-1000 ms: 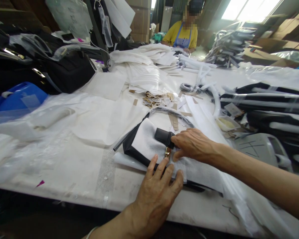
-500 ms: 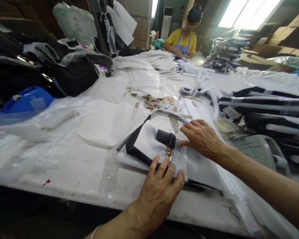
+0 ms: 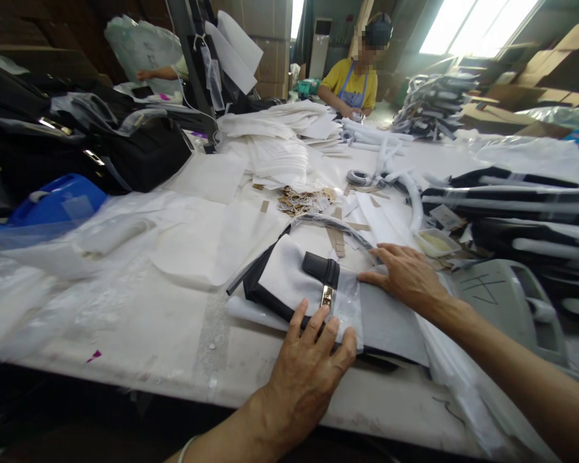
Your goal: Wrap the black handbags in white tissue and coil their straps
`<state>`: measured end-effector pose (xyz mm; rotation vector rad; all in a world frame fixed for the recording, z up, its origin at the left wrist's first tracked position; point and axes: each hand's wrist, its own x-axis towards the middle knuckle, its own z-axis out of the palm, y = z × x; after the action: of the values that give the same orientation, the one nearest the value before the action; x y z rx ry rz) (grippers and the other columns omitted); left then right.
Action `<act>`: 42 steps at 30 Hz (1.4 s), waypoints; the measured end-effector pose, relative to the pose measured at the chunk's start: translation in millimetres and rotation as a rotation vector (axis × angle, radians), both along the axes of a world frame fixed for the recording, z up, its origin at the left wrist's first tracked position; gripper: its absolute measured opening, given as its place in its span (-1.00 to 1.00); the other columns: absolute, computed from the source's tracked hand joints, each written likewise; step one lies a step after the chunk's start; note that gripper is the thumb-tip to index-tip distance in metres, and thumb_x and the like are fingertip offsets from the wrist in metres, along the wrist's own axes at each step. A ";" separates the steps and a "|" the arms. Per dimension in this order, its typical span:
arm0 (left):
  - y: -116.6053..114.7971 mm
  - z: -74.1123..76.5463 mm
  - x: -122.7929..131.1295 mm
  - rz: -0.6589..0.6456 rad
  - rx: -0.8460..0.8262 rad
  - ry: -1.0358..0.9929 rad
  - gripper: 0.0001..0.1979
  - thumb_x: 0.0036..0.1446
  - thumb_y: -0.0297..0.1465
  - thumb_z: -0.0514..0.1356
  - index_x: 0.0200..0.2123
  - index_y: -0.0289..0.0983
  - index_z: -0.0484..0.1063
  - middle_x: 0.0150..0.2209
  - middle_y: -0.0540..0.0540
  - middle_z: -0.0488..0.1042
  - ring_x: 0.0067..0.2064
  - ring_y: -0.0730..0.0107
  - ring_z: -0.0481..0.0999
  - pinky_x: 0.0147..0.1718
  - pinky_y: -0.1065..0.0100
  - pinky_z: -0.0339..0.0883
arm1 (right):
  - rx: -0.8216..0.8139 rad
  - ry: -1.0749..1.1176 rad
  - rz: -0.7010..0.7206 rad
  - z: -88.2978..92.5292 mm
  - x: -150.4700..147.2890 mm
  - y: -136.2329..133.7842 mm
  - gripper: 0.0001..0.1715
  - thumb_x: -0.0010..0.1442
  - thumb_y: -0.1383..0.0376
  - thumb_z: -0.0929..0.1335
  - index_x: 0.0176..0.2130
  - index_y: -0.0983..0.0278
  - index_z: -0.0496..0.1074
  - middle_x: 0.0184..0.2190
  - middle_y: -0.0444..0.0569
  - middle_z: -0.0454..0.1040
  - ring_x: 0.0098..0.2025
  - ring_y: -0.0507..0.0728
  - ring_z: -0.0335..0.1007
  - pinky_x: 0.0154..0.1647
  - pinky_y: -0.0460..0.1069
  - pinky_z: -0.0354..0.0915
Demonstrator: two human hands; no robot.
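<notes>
A black handbag (image 3: 265, 292) lies flat in front of me, its front partly covered by a white sheet (image 3: 285, 273). The bag's strap tab (image 3: 318, 265) ends at a gold clasp (image 3: 327, 296). My left hand (image 3: 313, 373) rests with fingers spread on the bag's near edge, fingertips just below the clasp. Clear film (image 3: 350, 302) and a grey sheet (image 3: 390, 321) cover the bag's right part. My right hand (image 3: 408, 276) is over the far right edge, fingers apart, near the wrapped handle (image 3: 328, 220). What lies under its fingertips is partly hidden.
Stacked white sheets (image 3: 280, 151) and stringed tags (image 3: 303, 200) lie beyond the bag. Wrapped black bags (image 3: 511, 196) and a grey plastic container (image 3: 496, 296) are at right. A blue container (image 3: 58, 199) and black bags (image 3: 139, 151) stand left. A co-worker in yellow (image 3: 338, 77) works across the table.
My right hand has slid right, away from the strap tab, uncovering more film. My left hand stays in place. Another person's arm has appeared at the back left.
</notes>
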<state>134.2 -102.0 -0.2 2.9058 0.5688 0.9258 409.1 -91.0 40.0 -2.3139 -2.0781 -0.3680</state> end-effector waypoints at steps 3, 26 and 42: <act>-0.1 0.2 0.3 0.013 0.003 -0.019 -0.65 0.34 -0.45 0.01 0.13 -0.22 0.40 0.04 -0.11 0.45 0.21 0.10 0.29 0.34 -0.09 -0.16 | 0.081 0.051 0.010 1.1 1.9 -8.9 -0.48 0.23 -0.01 0.37 -0.01 0.33 0.48 0.04 0.20 0.48 0.03 0.39 0.42 0.06 0.25 0.28; 5.1 0.1 -4.5 -0.025 0.029 -0.050 -0.64 0.39 -0.44 -0.03 0.16 -0.23 0.38 0.07 -0.07 0.48 0.22 0.17 0.32 0.37 0.01 -0.18 | 0.125 0.299 0.364 7.5 -73.6 -89.0 -0.48 0.09 0.31 0.51 0.04 0.18 0.41 -0.01 0.01 0.53 0.00 0.26 0.44 0.05 0.15 0.34; 84.7 33.2 -54.2 0.189 0.009 0.075 -0.59 0.13 -0.57 0.19 0.07 -0.26 0.36 0.05 -0.19 0.46 0.07 0.06 0.43 0.07 -0.01 0.34 | 0.072 0.217 0.261 16.0 -2.2 -56.0 -0.61 0.17 0.27 0.41 0.02 0.14 0.49 -0.01 -0.01 0.56 0.01 0.26 0.47 0.01 0.19 0.39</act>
<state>79.9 -17.2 33.0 2.9447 0.8598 0.8412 406.9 -147.0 56.0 -1.9132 -2.1791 -0.1731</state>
